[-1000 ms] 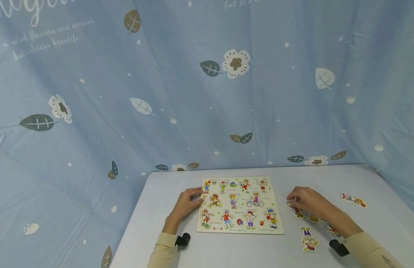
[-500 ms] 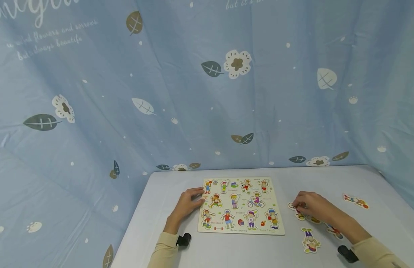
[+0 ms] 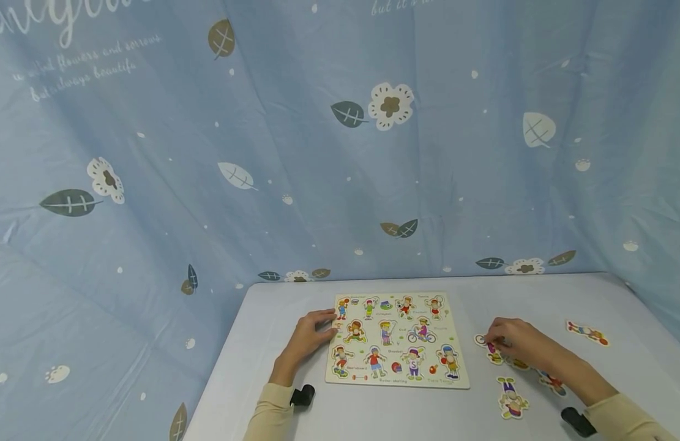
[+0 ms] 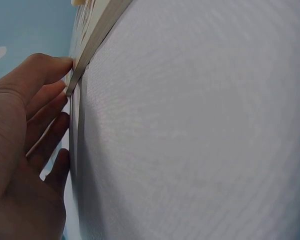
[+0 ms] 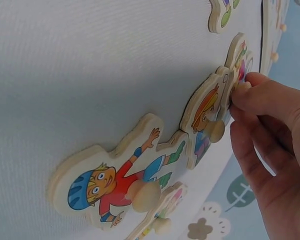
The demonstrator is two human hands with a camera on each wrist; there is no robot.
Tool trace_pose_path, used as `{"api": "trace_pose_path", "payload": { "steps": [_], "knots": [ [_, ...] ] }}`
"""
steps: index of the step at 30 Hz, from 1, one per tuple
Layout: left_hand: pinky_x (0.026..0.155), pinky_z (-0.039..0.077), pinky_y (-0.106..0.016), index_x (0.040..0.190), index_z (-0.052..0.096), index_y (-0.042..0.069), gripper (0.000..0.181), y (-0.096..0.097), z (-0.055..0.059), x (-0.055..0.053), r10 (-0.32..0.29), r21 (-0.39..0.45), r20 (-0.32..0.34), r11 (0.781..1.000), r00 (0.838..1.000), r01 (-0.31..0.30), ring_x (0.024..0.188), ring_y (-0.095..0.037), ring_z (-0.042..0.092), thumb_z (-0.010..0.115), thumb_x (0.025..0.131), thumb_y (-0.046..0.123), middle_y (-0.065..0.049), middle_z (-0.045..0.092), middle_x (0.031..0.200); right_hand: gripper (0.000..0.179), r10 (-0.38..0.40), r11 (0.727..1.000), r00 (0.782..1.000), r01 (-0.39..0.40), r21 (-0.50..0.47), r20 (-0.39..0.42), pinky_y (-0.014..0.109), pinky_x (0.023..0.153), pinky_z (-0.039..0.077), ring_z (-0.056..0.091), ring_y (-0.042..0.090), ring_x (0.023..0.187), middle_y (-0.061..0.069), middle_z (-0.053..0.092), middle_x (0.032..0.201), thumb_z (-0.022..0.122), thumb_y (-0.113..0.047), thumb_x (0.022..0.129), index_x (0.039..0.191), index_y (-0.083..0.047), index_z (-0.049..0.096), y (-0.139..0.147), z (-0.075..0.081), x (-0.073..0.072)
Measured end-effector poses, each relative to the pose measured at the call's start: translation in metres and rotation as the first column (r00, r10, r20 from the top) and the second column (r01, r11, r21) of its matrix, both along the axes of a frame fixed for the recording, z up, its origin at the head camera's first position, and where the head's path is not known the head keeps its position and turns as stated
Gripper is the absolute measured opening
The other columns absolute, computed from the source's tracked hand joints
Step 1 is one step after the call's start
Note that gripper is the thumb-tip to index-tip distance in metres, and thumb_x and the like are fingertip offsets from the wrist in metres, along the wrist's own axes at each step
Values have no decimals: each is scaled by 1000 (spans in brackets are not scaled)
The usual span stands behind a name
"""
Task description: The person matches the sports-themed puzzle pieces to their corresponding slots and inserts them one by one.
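Note:
A cream puzzle board (image 3: pixel 373 335) printed with sports figures lies flat on the table. My left hand (image 3: pixel 306 334) rests at its left edge, thumb and forefinger touching it with the other fingers loosely extended; the left wrist view shows the thumb near the board's corner (image 4: pixel 97 37). To the right of the board, my right hand (image 3: pixel 518 340) pinches the small wooden knob of a puzzle piece (image 5: pixel 241 54) between thumb and forefinger. That piece has magenta on it and is partly covered by the fingers. Beside it lies a yellow-haired figure piece (image 5: pixel 206 107) with its own knob.
A blue-helmeted figure piece (image 5: pixel 110 190) lies near the right forearm. Nearer the front lies a piece in purple and red (image 3: pixel 513 401). Another piece (image 3: pixel 587 333) is farther right on the white-covered table (image 3: pixel 406 416). A blue patterned curtain (image 3: pixel 295 153) hangs behind.
My right hand has shifted a little to the right and toward me, uncovering more of the wheel at the pieces' left end. The left hand stays at the board's edge.

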State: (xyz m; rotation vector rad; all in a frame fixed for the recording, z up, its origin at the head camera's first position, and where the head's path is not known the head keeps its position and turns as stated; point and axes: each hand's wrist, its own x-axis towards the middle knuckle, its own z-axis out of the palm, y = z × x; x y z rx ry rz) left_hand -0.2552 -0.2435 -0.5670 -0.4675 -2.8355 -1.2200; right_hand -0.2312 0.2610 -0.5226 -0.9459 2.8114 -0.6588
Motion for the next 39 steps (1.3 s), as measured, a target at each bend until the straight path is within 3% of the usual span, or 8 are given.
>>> {"api": "trace_pose_path", "payload": {
  "steps": [7, 16, 30, 39],
  "knots": [
    [112, 40, -52, 123, 69, 6, 39, -1, -3, -1, -3, 1, -19, 1000, 1000, 3, 132, -31, 53, 75, 87, 20, -6, 63, 136, 20, 36, 999, 999, -36, -5, -7, 22, 64, 55, 61, 2, 77, -8, 65, 89, 73, 2, 80, 92, -15, 77, 2, -2, -3],
    [110, 40, -55, 123, 67, 1, 39, 1, 3, 2, -25, 0, -33, 1000, 999, 25, 131, -35, 52, 73, 88, 18, -11, 62, 136, 21, 62, 998, 998, -63, -29, -32, 21, 61, 54, 61, 2, 76, -8, 64, 87, 71, 2, 82, 94, -14, 76, 2, -2, -5],
    [112, 39, -53, 123, 67, 1, 40, 2, 3, 3, 1, 8, 1, 1000, 1000, -1, 133, -34, 51, 74, 87, 19, -10, 61, 137, 18, 28, 1000, 998, -29, -9, -60, 21, 62, 54, 60, 1, 75, -10, 64, 85, 75, -3, 80, 92, -16, 75, -9, 3, -4],
    [112, 39, -52, 123, 68, 3, 40, 3, 3, 5, 22, 8, 4, 1000, 1000, -22, 133, -31, 51, 73, 87, 22, -6, 62, 137, 13, 10, 1000, 997, -9, 11, -72, 18, 59, 51, 55, -7, 72, -14, 62, 83, 75, -10, 83, 94, -17, 76, -12, 2, -7]
  ]
}}
